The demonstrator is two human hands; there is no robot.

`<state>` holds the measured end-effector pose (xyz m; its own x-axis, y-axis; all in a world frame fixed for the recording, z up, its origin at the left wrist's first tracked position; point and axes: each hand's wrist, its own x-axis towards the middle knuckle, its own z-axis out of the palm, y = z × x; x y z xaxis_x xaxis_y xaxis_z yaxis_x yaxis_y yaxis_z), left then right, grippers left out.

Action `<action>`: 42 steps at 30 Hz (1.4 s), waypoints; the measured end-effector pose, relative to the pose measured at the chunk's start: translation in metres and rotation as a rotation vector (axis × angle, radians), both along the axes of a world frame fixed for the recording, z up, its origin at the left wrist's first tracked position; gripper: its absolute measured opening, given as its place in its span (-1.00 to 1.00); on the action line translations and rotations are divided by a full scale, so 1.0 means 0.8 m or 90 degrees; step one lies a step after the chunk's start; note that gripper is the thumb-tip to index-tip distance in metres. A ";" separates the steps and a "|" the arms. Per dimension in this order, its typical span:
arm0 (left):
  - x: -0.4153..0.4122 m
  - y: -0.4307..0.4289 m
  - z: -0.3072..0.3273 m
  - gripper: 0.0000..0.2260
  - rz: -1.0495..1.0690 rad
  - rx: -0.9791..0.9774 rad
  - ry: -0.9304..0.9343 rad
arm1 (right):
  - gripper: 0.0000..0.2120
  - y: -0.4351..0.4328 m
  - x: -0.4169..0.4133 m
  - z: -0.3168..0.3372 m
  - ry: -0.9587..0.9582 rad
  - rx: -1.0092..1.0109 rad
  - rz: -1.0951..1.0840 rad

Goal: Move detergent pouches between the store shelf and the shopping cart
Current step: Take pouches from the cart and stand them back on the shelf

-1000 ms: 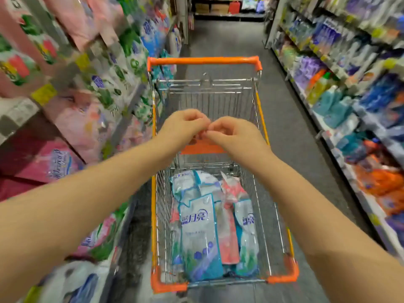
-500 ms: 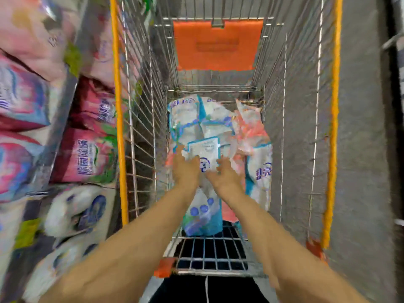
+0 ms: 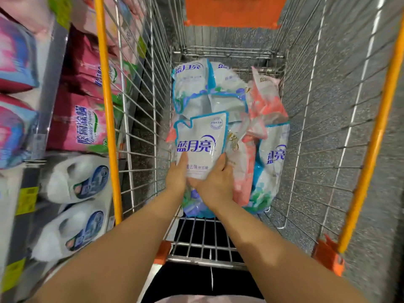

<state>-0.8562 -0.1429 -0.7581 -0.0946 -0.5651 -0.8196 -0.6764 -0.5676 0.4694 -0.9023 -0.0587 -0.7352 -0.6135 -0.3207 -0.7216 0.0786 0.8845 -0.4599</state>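
Half a second ago your hands only reached the top white-and-blue plastic detergent pouch; now your left hand and right hand grip its lower half, fingers curled around both edges. It seems a little raised from the pile of blue and pink pouches in the orange-rimmed wire shopping cart, though blur hides any gap. Probably it goes next to the store shelf on your left.

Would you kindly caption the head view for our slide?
Both hands, left and right, grip a white pouch atop others inside the cart.
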 end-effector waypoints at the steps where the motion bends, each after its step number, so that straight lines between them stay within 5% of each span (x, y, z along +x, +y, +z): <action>1: 0.001 -0.001 0.005 -0.63 0.010 -0.001 0.026 | 0.16 -0.002 0.000 0.001 0.003 -0.003 -0.008; 5: 0.007 0.001 0.030 -0.65 0.071 0.013 0.157 | 0.01 -0.008 -0.006 0.007 -0.046 -0.091 -0.134; 9: 0.003 -0.002 0.069 -0.66 0.072 -0.124 0.174 | -0.12 -0.017 -0.010 0.036 -0.054 -0.180 -0.183; 17: -0.006 -0.017 0.205 -0.76 0.050 -0.243 0.371 | -0.18 -0.033 -0.015 0.161 0.079 -0.359 -0.195; 28: 0.028 -0.002 0.437 -0.88 0.036 -0.520 0.577 | -0.10 -0.018 0.009 0.403 0.343 -0.569 -0.059; 31: 0.050 0.027 0.506 -0.61 0.045 -0.612 0.594 | -0.04 0.002 0.024 0.464 0.393 -0.663 -0.026; 36: 0.105 0.091 0.612 -0.61 0.049 -0.761 0.594 | 0.08 0.058 0.061 0.567 0.440 -0.812 0.070; 42: 0.208 0.156 0.706 -0.81 0.032 -0.875 0.567 | -0.13 0.110 0.135 0.660 0.385 -0.952 0.203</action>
<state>-0.6900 -0.0183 -0.1934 -0.1938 -0.7973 0.5716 0.0731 0.5693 0.8189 -0.7945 0.0292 -0.2074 -0.4511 -0.6313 0.6309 -0.5057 -0.4016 -0.7635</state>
